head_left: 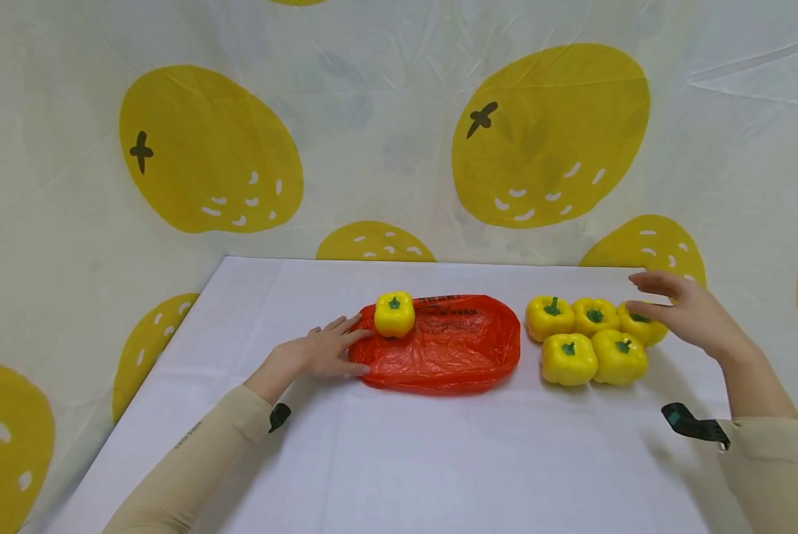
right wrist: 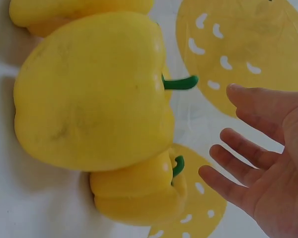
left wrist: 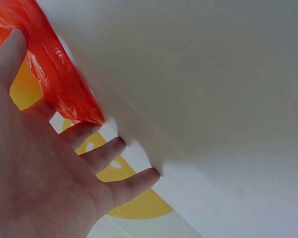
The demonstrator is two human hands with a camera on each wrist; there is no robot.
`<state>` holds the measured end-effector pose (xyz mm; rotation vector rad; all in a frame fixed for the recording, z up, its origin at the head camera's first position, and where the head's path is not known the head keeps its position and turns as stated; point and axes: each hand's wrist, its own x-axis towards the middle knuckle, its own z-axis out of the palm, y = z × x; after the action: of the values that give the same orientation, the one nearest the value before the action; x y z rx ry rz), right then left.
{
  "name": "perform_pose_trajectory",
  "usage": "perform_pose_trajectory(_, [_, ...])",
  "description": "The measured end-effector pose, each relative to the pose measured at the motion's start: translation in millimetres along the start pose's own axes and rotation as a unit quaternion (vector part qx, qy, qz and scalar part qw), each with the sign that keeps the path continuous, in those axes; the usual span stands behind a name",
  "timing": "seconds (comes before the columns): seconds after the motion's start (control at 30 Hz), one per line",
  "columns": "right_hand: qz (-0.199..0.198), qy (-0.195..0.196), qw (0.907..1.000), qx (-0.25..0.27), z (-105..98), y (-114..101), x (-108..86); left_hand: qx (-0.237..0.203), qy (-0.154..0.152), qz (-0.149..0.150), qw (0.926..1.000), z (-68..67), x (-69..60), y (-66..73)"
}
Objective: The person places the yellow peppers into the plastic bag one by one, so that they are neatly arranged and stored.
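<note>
Worktop [head_left: 399,460]: white, smooth, spreading out on all sides of the bag [head_left: 466,356]. Behind the bag and to its left hangs a pale curtain [head_left: 372,170] printed with large yellow fruit shapes; its lower part meets the worktop's far edge beyond the bag. Bag: red thin plastic, wrinkled, lying flat with rounded ends, dark lettering toward its far side. One yellow pepper [head_left: 394,317], green stem up, sits on top of the bag at its far left part. Five more peppers [head_left: 569,363] stand on the worktop just right of the bag, close together: three in a far row, two in a near row; stems green. Left hand [head_left: 325,350] at the bag's left end: fingers spread apart, thumb and some fingertips touching the red plastic, outer fingertips on the worktop beside it. Right hand [head_left: 696,311], well right of the bag, hangs by the outermost pepper of the far row, thumb and fingers apart; the right wrist view shows a gap between fingertips and the nearest pepper's stem. Beige sleeves [head_left: 205,452] reach in from the near side of the bag, a dark piece [head_left: 696,426] at each cuff.
</note>
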<state>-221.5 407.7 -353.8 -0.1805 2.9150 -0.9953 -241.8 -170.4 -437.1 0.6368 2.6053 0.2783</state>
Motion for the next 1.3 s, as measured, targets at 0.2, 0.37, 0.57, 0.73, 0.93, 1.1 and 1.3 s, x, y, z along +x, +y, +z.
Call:
perform_pose_trajectory(0.2, [0.027, 0.012, 0.9994, 0.016, -4, 16, -5.0, -0.003, 0.001, -0.002, 1.0, 0.9, 0.9, -0.5])
perform_pose_trajectory(0.37, [0.03, 0.016, 0.9994, 0.011, -5, 32, -7.1, 0.011, 0.001, 0.005, 0.9999, -0.7, 0.2, 0.1])
perform_pose_trajectory(0.57, [0.036, -0.001, 0.9991, 0.025, -8, 44, -8.3, 0.015, 0.004, 0.009, 0.9998, -2.8, -0.8, 2.0])
perform_pose_trajectory(0.73, [0.051, -0.046, 0.997, 0.035, -10, 51, -6.8, 0.014, 0.005, 0.007, 0.9999, -3.4, -0.7, 2.9])
perform_pose_trajectory(0.93, [0.037, -0.087, 0.9952, 0.026, -8, 55, -4.0, 0.014, 0.002, 0.007, 0.9999, -4.2, 0.9, 1.5])
perform_pose_trajectory(1.1, [0.03, -0.097, 0.9947, 0.02, -6, 56, -2.1, 0.016, 0.001, 0.009, 0.9998, -4.0, 1.6, -0.5])
perform_pose_trajectory(1.3, [0.033, -0.114, 0.9929, 0.001, -5, 56, 0.7, 0.01, -0.005, 0.008, 0.9999, -1.6, 0.3, -1.2])
